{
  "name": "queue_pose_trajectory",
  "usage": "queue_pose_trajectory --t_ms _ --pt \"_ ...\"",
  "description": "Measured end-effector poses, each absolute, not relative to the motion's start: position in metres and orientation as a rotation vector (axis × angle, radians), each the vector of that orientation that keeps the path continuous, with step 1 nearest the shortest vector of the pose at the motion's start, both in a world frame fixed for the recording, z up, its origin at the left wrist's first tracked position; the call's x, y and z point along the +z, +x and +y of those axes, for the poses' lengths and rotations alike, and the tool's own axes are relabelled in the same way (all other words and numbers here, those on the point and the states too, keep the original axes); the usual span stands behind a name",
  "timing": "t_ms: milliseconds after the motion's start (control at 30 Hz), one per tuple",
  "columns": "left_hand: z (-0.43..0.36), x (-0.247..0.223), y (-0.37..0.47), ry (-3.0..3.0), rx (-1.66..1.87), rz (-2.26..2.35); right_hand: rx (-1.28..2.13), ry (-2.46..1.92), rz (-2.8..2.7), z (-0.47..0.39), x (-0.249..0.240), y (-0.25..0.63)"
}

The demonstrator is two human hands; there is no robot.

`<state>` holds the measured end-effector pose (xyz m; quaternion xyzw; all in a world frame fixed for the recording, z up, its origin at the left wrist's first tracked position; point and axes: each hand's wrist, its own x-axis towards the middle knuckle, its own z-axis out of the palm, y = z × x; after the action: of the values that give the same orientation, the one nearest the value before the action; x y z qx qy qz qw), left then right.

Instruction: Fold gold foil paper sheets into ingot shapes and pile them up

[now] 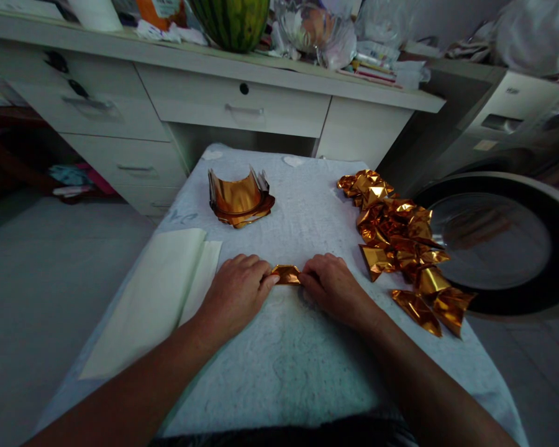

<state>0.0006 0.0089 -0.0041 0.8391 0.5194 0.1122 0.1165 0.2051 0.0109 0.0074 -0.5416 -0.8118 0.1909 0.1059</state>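
Note:
Between my two hands, low over the cloth-covered table [279,372], is a small folded piece of gold foil paper [287,274]. My left hand [240,284] pinches its left end, thumb toward me. On the other end my right hand [331,287] is closed the same way, its fingertips partly hidden. Beyond my left hand stands a curled stack of gold foil sheets [237,197]. A heap of folded gold foil pieces [394,233] spreads along the table's right side. Beside my left forearm lie pale yellow paper sheets [144,298].
A white desk with drawers [242,105] borders the table's far side. On it sit a watermelon [233,22] and several plastic bags. At the right, a washing machine's round door [494,242] hangs open close to the table edge.

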Motion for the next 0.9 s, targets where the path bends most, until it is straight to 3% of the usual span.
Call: queue_pose_trajectory --t_ms 900 --pt "0.0066 -0.0037 0.0060 2.488 0.170 1.735 0.280 -1.806 -2.430 0.0140 0.0023 0.1969"
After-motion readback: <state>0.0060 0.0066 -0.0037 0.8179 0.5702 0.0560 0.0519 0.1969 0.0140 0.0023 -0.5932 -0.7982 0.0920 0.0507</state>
